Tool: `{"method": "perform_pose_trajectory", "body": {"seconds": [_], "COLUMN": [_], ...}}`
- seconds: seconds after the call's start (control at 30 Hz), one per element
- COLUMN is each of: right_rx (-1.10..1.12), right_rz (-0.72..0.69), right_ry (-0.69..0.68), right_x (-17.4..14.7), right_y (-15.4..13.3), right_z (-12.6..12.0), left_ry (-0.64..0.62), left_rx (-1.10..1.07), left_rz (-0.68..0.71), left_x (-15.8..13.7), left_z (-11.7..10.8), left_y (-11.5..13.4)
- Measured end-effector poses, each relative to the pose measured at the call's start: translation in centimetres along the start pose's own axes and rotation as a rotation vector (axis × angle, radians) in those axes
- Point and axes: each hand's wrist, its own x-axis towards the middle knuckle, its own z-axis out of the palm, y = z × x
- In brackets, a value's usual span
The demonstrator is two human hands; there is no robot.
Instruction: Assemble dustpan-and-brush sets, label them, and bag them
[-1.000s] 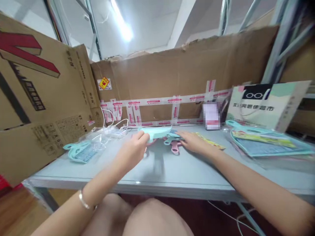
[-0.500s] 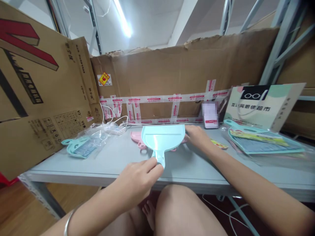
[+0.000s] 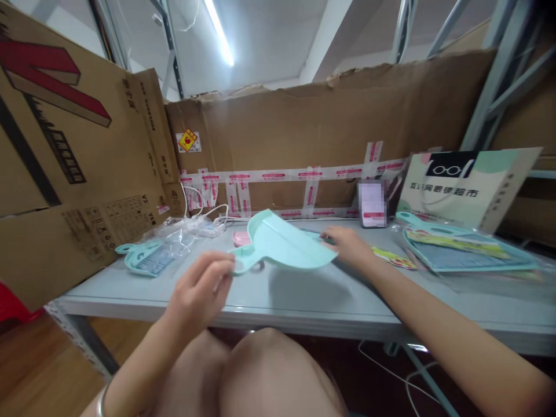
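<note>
A light blue dustpan (image 3: pixel 289 240) hangs tilted over the table, its wide edge pointing right. My left hand (image 3: pixel 204 286) is closed on the end of its handle. Behind the pan lies a pink piece (image 3: pixel 241 238), mostly hidden. My right hand (image 3: pixel 347 246) rests low over the table just right of the pan, fingers bent together. A thin light blue edge (image 3: pixel 313 234) runs up to its fingertips, but the pan covers most of it and I cannot tell what it is. A yellow patterned card (image 3: pixel 393 258) lies beside the right wrist.
At the left lies a small blue dustpan-and-brush set (image 3: pixel 147 259) beside clear plastic wrapping (image 3: pixel 178 231). Bagged blue dustpan items (image 3: pixel 469 252) lie at right before a paper bag (image 3: pixel 460 185). A phone (image 3: pixel 372 202) leans against the back cardboard (image 3: pixel 325 127); a large carton (image 3: pixel 87 162) stands left.
My left hand has moved left and turned the blue dustpan from handle-toward-me to sideways, wide edge right. My right hand stays nearly in place. The view has shifted slightly.
</note>
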Motion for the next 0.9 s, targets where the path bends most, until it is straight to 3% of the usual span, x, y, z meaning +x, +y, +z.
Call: {"method": "perform_pose_trajectory", "body": {"seconds": [0.2,0.3,0.37,0.4,0.53,0.6,0.7,0.8,0.9], "right_rx": [0.165,0.415,0.642,0.768,1.135,1.203,1.277,1.258,1.218], "right_rz": [-0.044,-0.017,0.051,0.085,0.107,0.187,0.389,0.553,0.500], "right_ry": [-0.153,-0.044,0.051,0.036,-0.358,-0.459,-0.373,-0.227,-0.222], "right_x": [-0.2,-0.1,-0.3,-0.5,-2.2,-3.3,-4.7,-6.0,-6.8], "right_y": [0.4,-0.1,-1.6,-2.7,-7.3,-8.8,-9.7,-10.1,-10.2], "right_z": [0.2,-1.0,-2.6,-3.4,-6.3,-6.7,-6.3,-5.6,-5.5], "left_ry": [0.039,0.015,-0.022,-0.039,-0.062,-0.072,-0.178,-0.407,-0.595], "left_rx": [-0.452,-0.664,-0.781,-0.826,-0.941,-0.962,-1.023,-1.113,-1.126], "left_rz": [-0.278,-0.325,-0.320,-0.319,-0.345,-0.403,-0.604,-0.898,-1.001], "left_x": [2.9,5.3,6.9,7.6,8.6,8.1,6.1,3.5,1.7], "left_z": [2.1,3.8,4.8,5.3,6.6,6.7,5.8,4.3,3.4], "left_y": [-5.9,-6.7,-6.4,-6.0,-4.1,-3.1,-1.6,0.0,1.2]}}
